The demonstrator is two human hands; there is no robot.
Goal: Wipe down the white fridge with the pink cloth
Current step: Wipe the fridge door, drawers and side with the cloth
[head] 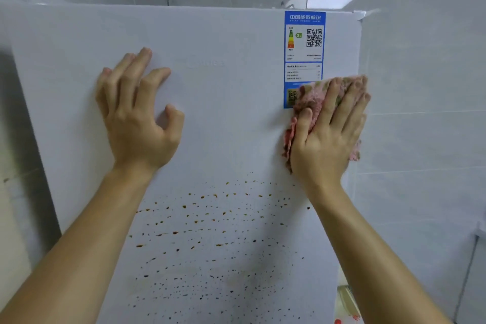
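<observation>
Presses the crumpled pink cloth (307, 98) under a flat-fingered right hand (328, 131) onto the white fridge door (223, 113) at the foot of the blue energy label (303, 42), rests a spread, empty left hand (134, 113) well left of that label, and apparently leaves the brown splatter (210, 231) below it still to wipe.

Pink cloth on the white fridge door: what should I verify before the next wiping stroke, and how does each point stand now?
1. Crumpled pink cloth pressed to the white fridge door under the right hand: ok.
2. Left hand rests on the door, holding nothing: ok.
3. Brown splatter spots on the lower door wiped: not ok.
4. Cloth clear of the blue energy label: not ok, it covers the lower corner.
5. Cloth damp: cannot tell.
</observation>
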